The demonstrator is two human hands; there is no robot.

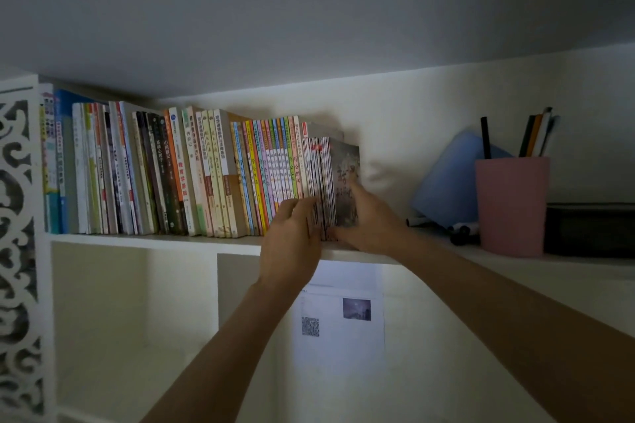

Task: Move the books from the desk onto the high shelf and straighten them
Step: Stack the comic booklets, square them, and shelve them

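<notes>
A long row of upright books [178, 175] fills the left and middle of the high white shelf [154, 240]. At the row's right end stands a batch of thin booklets [321, 175] with a dark-covered one [345, 178] outermost. My left hand [292, 244] presses flat against the booklets' front edges near their lower part. My right hand [366, 220] lies flat against the dark cover from the right, fingers straight. Both arms reach up from below.
Right of the books lie a leaning blue pad [446, 178], dark markers [464, 232], a pink cup [512, 206] with pens, and a black box [591, 230]. A carved white panel [17, 251] bounds the left. A printed sheet [340, 312] hangs on the wall beneath the shelf.
</notes>
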